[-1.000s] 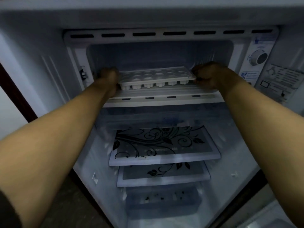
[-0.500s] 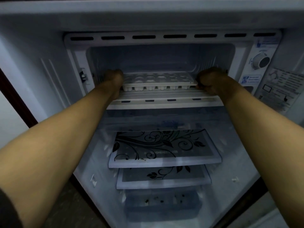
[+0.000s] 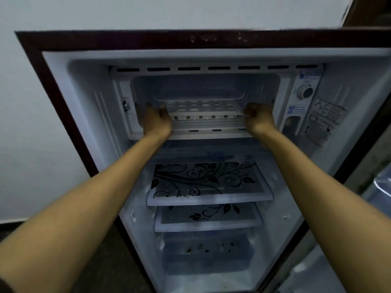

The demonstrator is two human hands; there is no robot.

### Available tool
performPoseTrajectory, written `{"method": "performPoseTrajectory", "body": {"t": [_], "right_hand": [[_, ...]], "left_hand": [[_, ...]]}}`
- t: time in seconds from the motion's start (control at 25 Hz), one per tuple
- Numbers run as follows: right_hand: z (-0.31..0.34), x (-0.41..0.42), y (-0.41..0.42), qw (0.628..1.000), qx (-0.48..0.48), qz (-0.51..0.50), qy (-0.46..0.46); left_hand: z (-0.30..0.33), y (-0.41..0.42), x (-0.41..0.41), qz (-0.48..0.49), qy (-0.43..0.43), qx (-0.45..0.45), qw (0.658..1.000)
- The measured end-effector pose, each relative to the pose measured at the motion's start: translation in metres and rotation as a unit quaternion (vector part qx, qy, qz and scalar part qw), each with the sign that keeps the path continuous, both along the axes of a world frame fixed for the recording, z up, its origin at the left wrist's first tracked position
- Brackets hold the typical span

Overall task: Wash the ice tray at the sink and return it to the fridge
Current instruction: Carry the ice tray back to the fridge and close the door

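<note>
Both arms reach into the open fridge [image 3: 63,106]. The white ice tray [image 3: 203,109] now sits deeper inside the freezer compartment [image 3: 203,87] than 0.5 seconds ago. The left hand [image 3: 157,120] and right hand [image 3: 259,117] still grip its 2 ends with curled fingers.

A white ice tray [image 3: 203,108] is held level inside the freezer compartment [image 3: 203,87] of an open fridge [image 3: 63,85], gripped at its ends by the left hand [image 3: 157,121] and right hand [image 3: 259,117]; two floral-patterned shelves [image 3: 209,185] are seen below.
</note>
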State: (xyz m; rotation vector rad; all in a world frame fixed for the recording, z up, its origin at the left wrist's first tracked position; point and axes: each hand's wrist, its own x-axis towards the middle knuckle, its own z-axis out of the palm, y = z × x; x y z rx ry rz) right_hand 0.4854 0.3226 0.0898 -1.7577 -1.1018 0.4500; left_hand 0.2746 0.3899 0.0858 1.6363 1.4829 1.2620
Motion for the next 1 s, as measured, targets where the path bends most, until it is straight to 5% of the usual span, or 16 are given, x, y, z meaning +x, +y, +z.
{"method": "performPoseTrajectory", "body": {"t": [0.48, 0.68, 1.0], "right_hand": [[0.011, -0.097, -0.212, 0.997, 0.062, 0.044, -0.019], [0.013, -0.121, -0.308, 0.992, 0.089, 0.006, -0.095], [-0.036, -0.132, -0.510, 0.989, 0.046, -0.101, -0.102]], "left_hand": [[0.018, -0.198, -0.072, -0.072, 0.113, 0.076, 0.988], [0.010, -0.287, -0.086, -0.095, 0.176, 0.136, 0.970], [0.005, -0.441, -0.083, -0.107, 0.155, 0.081, 0.979]]}}
